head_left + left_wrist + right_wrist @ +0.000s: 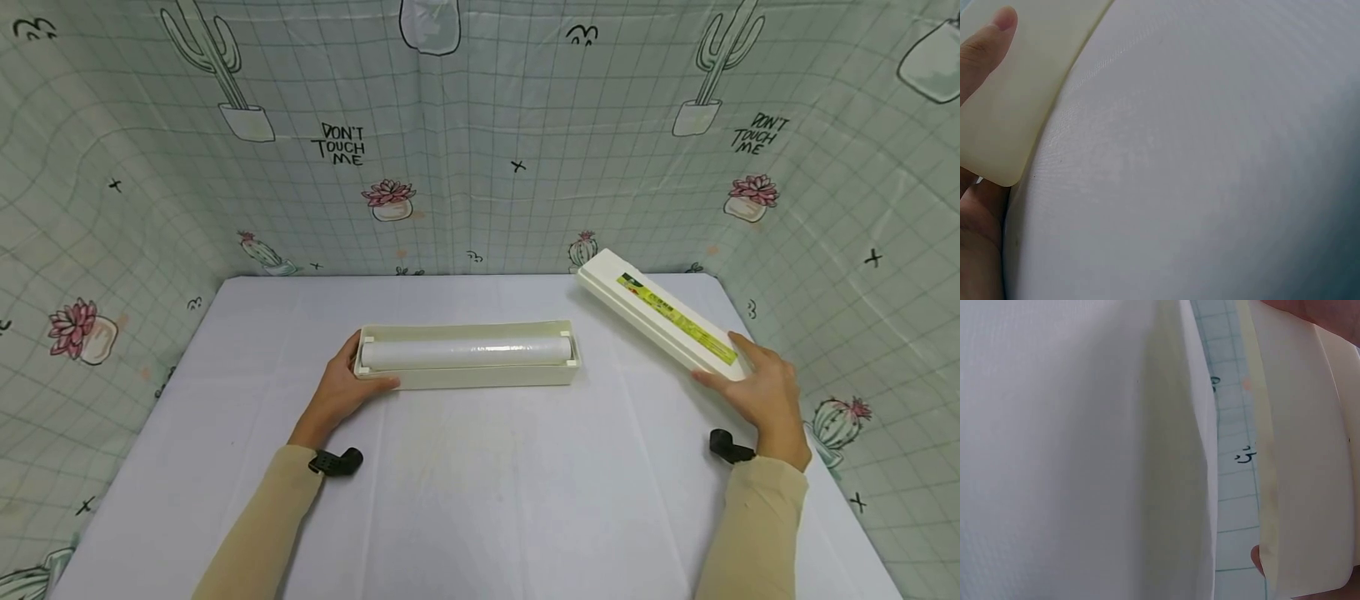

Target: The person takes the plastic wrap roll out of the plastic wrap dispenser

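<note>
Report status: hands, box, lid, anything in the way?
Left hand grips open box at its left end, white roll inside. Right hand holds lid apart, angled. No obstacle visible between box and lid.

Left arm extended toward table's far edge, slanting right; left hand left of table's middle, fingers gripping, thumb pointing right. Right arm extended likewise; right hand at table's right edge, gripping, thumb opposite fingers.
</note>
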### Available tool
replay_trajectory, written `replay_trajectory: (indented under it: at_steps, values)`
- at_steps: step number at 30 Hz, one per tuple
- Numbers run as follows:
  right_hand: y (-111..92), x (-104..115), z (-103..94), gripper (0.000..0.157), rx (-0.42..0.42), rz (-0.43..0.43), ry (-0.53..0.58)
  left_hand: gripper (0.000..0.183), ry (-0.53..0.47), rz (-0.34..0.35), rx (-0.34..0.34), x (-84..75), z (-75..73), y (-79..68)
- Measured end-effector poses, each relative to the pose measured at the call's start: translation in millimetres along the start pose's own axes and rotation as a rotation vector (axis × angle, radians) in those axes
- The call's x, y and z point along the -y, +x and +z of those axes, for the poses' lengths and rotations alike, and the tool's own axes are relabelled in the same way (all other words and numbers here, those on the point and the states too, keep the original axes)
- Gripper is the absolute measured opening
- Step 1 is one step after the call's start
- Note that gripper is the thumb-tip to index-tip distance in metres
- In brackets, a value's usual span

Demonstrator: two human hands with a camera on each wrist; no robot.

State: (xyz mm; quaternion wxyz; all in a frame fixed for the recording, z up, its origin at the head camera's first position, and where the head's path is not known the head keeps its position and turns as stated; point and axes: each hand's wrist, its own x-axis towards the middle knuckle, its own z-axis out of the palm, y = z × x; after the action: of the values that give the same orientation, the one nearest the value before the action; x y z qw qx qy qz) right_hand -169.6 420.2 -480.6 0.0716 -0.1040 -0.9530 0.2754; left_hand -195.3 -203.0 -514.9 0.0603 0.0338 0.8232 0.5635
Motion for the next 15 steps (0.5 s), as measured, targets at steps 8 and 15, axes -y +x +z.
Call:
replay_trajectory:
  at_steps: [8, 15]
  values:
    - [-0.4, -5.8, 4.2, 0.099, -0.020, -0.006, -0.015, 0.109, -0.008, -0.002, -0.004, -0.8, 1.9, -1.4]
    - [0.1, -10.1, 6.6, 0.101, -0.003, 0.029, -0.008, 0.109, -0.019, 0.008, -0.005, -0.2, 2.1, -3.3]
